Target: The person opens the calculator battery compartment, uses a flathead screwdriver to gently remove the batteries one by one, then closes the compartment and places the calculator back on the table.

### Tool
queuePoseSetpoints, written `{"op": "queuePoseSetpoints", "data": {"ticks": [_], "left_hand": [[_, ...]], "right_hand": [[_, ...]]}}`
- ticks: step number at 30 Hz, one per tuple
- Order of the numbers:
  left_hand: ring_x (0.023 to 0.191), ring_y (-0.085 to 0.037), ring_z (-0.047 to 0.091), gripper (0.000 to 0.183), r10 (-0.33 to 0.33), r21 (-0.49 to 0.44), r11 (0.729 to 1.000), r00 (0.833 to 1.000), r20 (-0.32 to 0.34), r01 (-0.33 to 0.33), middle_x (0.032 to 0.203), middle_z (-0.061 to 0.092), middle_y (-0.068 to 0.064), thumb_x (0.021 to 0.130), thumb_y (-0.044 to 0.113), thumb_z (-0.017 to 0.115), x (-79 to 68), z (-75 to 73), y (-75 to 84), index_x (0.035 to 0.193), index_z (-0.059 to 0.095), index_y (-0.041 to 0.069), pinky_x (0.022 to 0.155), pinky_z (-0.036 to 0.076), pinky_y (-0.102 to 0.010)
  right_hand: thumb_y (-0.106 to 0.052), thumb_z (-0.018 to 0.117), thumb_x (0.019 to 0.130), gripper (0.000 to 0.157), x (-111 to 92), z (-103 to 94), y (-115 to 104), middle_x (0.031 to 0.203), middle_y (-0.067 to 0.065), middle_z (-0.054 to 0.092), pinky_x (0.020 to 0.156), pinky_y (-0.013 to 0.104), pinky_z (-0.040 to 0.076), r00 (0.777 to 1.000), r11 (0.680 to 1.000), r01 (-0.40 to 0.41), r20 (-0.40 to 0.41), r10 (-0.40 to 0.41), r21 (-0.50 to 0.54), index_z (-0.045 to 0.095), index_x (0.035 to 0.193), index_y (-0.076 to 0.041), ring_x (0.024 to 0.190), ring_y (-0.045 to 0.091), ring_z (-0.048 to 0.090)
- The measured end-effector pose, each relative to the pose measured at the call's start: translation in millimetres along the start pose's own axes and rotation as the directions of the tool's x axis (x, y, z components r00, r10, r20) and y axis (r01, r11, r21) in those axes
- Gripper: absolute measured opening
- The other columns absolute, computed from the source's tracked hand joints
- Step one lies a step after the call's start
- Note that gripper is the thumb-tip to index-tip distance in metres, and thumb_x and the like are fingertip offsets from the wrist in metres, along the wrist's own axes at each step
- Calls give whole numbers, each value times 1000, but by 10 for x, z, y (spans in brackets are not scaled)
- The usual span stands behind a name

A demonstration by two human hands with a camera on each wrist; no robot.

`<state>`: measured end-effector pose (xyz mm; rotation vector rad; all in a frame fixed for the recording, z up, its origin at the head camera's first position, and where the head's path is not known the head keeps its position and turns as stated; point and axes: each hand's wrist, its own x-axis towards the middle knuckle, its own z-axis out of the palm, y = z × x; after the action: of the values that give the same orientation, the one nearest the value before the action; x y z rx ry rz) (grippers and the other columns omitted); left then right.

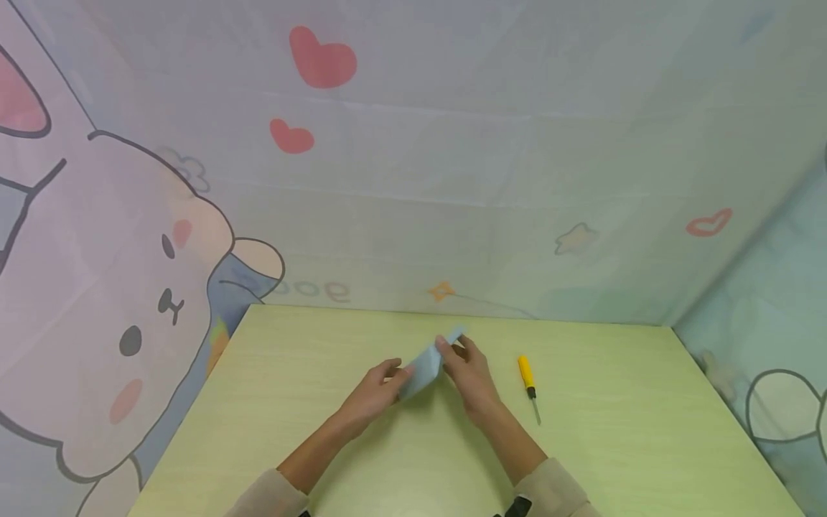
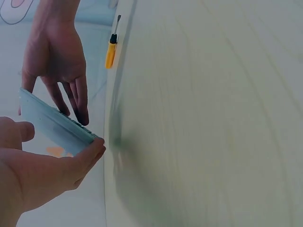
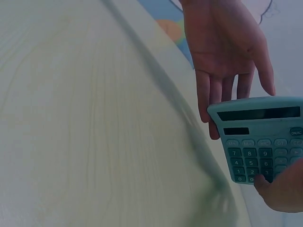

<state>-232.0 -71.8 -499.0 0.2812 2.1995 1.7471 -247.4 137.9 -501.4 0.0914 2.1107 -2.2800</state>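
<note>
Gripped at two edges, a pale blue-green calculator [image 1: 423,368] is held by both hands, raised over the pale yellow-green table [image 1: 258,438] and tilted. By the left hand [image 1: 373,391], the edge beside the two dark strips is pinched between thumb and fingers. By the right hand [image 1: 470,375], the keypad end is grasped, its thumb laid over the lowest keys in the right wrist view. Digits on the dark keys can be read there, while only plain casing is made out from the head. A shadow is cast on the table beneath. Beyond the right hand, well apart from the calculator, a screwdriver [image 1: 526,377] with a yellow handle is left lying. Behind, the table is backed by a cloth [image 1: 413,158] printed with hearts.
</note>
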Motion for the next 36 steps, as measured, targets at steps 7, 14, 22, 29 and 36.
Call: {"op": "queuePoseSetpoints", "data": {"ticks": [7,14,22,29,36], "left_hand": [[126,-51,63,77,-20,-16,1000,999,-28,19,157,42,-33,111,45,53,-7,-15,0,159,33,-11,110,43,-66],[138,-50,53,71,-16,-181,983,997,-73,3,157,39,-36,112,35,53,48,-17,-3,156,32,-16,110,49,-52],[139,-49,52,67,-54,-216,976,985,-165,17,154,44,-36,112,31,54,84,37,30,154,36,-18,105,53,-50],[130,-45,59,59,-86,-178,983,977,-195,51,147,52,-33,112,29,54,48,97,59,149,45,-17,97,58,-47],[127,-42,62,58,-93,-188,981,973,-209,53,145,55,-31,112,27,54,71,135,21,150,44,-17,96,58,-47]], "right_hand": [[-39,71,103,69,-18,20,-23,144,24,57,108,49,51,991,992,82,-93,-91,-96,48,155,0,130,37,60],[-24,69,106,45,-48,16,-68,125,18,66,80,21,56,966,980,109,-213,-144,-167,64,142,2,104,22,63],[-20,67,107,39,-61,-29,-54,120,15,69,76,19,53,960,966,81,-242,-142,-246,66,140,1,101,23,63],[-19,67,106,38,-77,-111,-39,120,15,70,79,24,56,976,958,53,-189,-110,-283,66,138,1,100,23,65],[-15,69,105,35,-80,-246,48,120,15,71,81,28,58,981,959,38,-171,-89,-280,68,135,2,99,22,66]]}}
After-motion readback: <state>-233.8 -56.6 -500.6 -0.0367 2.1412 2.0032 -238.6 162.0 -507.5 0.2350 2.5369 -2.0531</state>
